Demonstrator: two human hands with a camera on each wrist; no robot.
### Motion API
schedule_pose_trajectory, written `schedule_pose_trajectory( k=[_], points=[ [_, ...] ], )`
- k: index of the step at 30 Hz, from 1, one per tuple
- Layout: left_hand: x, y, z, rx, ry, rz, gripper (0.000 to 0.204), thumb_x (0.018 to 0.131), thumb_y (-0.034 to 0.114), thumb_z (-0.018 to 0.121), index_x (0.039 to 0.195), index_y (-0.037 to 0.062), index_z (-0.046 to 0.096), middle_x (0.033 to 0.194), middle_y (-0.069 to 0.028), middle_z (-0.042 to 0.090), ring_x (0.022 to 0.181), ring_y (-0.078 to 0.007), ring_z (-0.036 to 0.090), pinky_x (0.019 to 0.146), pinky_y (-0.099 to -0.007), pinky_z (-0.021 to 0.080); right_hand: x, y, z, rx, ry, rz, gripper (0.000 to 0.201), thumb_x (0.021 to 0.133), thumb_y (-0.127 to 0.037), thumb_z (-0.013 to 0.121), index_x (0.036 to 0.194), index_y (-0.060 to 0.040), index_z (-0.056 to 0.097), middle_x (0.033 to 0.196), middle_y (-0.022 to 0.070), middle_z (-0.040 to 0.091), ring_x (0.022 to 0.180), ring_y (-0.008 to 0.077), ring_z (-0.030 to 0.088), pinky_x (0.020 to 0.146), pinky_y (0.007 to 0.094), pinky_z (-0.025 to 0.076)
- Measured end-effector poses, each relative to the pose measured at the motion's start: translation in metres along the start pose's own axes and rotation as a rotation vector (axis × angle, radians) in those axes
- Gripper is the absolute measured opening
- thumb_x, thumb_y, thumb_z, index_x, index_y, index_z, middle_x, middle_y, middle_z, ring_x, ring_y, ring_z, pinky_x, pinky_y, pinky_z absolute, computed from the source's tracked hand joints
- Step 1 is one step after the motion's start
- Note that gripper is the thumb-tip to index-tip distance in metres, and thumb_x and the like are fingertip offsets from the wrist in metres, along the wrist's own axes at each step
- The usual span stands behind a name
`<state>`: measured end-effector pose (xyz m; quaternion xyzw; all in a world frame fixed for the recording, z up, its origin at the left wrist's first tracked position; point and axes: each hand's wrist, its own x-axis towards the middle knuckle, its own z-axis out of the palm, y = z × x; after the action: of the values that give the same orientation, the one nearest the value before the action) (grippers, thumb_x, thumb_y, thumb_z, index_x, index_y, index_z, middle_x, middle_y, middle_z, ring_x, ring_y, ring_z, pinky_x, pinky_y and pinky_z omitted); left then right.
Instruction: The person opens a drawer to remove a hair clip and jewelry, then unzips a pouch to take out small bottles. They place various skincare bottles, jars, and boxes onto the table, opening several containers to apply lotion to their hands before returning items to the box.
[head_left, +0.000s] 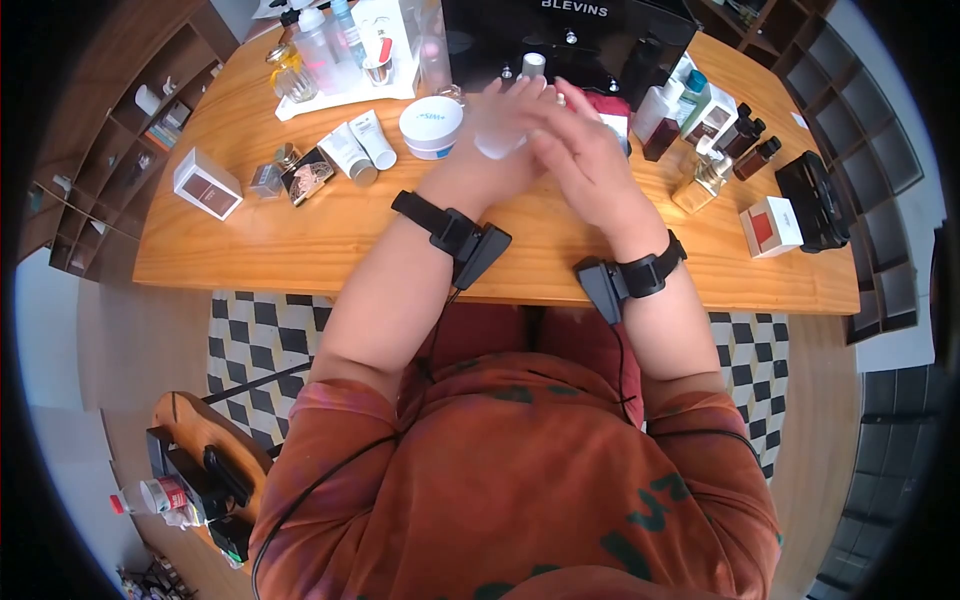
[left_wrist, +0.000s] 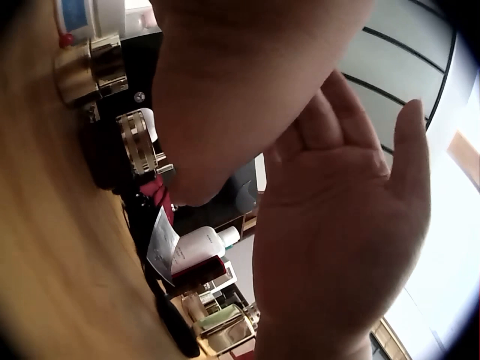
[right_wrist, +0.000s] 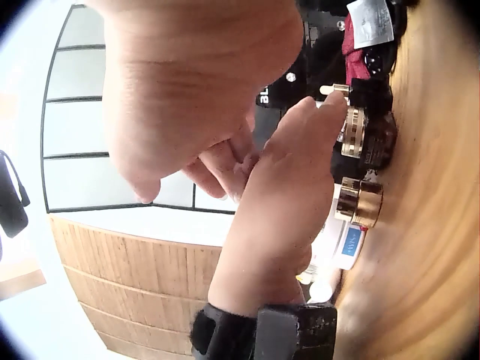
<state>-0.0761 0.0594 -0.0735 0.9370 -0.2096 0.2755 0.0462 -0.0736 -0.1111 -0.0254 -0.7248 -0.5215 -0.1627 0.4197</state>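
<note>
In the head view, my left hand [head_left: 482, 158] lies over the table, palm turned down, with a pale whitish patch [head_left: 500, 143] on its back that I cannot identify. My right hand [head_left: 592, 172] reaches across from the right, its extended fingers overlapping the left hand's fingers. The left wrist view shows the right palm [left_wrist: 337, 217] facing the camera, fingers partly hidden behind the near left hand [left_wrist: 232, 90]. From the right wrist view, the left hand [right_wrist: 289, 180] has extended fingers beside the near right hand [right_wrist: 195, 82]. Neither hand visibly holds an object.
Left of the hands stand a white round jar [head_left: 431, 125], tubes [head_left: 372, 138] and a white box [head_left: 207, 184]. A black case [head_left: 560, 45] stands behind. At right are bottles [head_left: 655, 108], a perfume bottle [head_left: 700, 183], another box [head_left: 770, 227] and a black bag [head_left: 813, 200].
</note>
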Motion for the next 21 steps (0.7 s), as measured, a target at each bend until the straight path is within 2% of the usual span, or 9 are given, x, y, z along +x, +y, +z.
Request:
schedule_pose_trajectory(
  k=[3,5,7,9,11,14,17,20,21],
  points=[
    [0.002,0.002,0.005,-0.038,0.171,0.028,0.061,0.088,0.033,0.067,0.141,0.0057,0.055,0.146,-0.0167,0.056,0.139,-0.0331,0.051,0.119,-0.0535,0.034,0.0,-0.006,0.0,-0.079,-0.024,0.112,0.036,0.099,-0.024,0.057,0.125,-0.0024,0.065,0.115,0.016,0.071,0.124,0.0399,0.059,0.124,0.0496,0.027],
    [0.002,-0.001,0.003,-0.106,0.029,0.018,0.063,0.095,0.044,0.06,0.15,0.014,0.049,0.156,-0.0128,0.046,0.149,-0.032,0.038,0.124,-0.0526,0.023,0.0,-0.009,0.004,-0.11,-0.052,0.151,0.036,0.098,-0.025,0.057,0.125,-0.0025,0.066,0.115,0.0155,0.071,0.123,0.0388,0.059,0.124,0.0496,0.027],
    [-0.003,-0.004,0.008,-0.104,0.094,0.037,0.065,0.094,0.043,0.061,0.15,0.0132,0.049,0.157,-0.014,0.046,0.149,-0.0322,0.038,0.123,-0.0525,0.023,-0.003,-0.007,0.011,-0.005,-0.016,-0.033,0.035,0.097,-0.024,0.059,0.124,-0.0025,0.066,0.108,0.0162,0.071,0.114,0.0355,0.063,0.124,0.0495,0.027],
    [-0.004,-0.004,0.007,-0.102,0.158,0.057,0.066,0.094,0.043,0.062,0.151,0.0125,0.048,0.157,-0.0152,0.045,0.149,-0.0323,0.039,0.123,-0.0525,0.024,-0.001,-0.008,0.003,0.015,-0.01,-0.022,0.035,0.096,-0.023,0.06,0.125,-0.0028,0.065,0.108,0.0167,0.071,0.114,0.0355,0.063,0.124,0.0495,0.028],
    [0.001,-0.002,0.0,0.009,0.006,-0.008,0.066,0.095,0.043,0.06,0.151,0.0119,0.048,0.16,-0.0165,0.041,0.15,-0.0325,0.037,0.124,-0.0526,0.022,-0.001,-0.005,-0.001,0.03,-0.003,-0.01,0.036,0.096,-0.022,0.061,0.126,-0.0031,0.065,0.108,0.0173,0.071,0.115,0.0355,0.062,0.123,0.0495,0.029],
    [0.003,0.001,0.001,-0.056,0.015,-0.028,0.064,0.094,0.043,0.062,0.149,0.0123,0.051,0.161,-0.0161,0.04,0.15,-0.0326,0.036,0.124,-0.0534,0.022,-0.002,0.002,0.001,-0.094,-0.008,0.088,0.037,0.095,-0.021,0.062,0.126,-0.0035,0.065,0.108,0.0171,0.071,0.122,0.0394,0.057,0.122,0.0501,0.03],
    [-0.003,-0.006,0.003,0.019,0.071,0.052,0.065,0.094,0.042,0.062,0.149,0.0101,0.05,0.161,-0.0161,0.04,0.15,-0.0324,0.037,0.124,-0.0538,0.022,-0.002,-0.008,0.005,-0.073,-0.02,-0.024,0.036,0.096,-0.021,0.062,0.126,-0.0039,0.066,0.106,0.0151,0.072,0.113,0.0358,0.063,0.124,0.0509,0.027],
    [-0.002,-0.008,-0.007,0.169,0.029,0.018,0.069,0.094,0.043,0.062,0.152,0.0084,0.046,0.162,-0.0161,0.04,0.15,-0.0318,0.036,0.124,-0.0534,0.022,-0.002,-0.006,0.007,-0.016,0.001,-0.061,0.034,0.092,-0.025,0.066,0.122,-0.0087,0.069,0.107,0.0171,0.073,0.115,0.0413,0.062,0.118,0.05,0.036],
    [-0.002,-0.008,-0.007,0.169,0.03,0.019,0.069,0.094,0.043,0.062,0.152,0.0084,0.046,0.162,-0.0161,0.04,0.15,-0.0318,0.036,0.124,-0.0534,0.022,-0.001,-0.005,0.003,-0.036,-0.01,-0.03,0.034,0.094,-0.021,0.065,0.124,-0.0055,0.067,0.108,0.0161,0.072,0.107,0.0346,0.066,0.121,0.0509,0.03]
  ],
)
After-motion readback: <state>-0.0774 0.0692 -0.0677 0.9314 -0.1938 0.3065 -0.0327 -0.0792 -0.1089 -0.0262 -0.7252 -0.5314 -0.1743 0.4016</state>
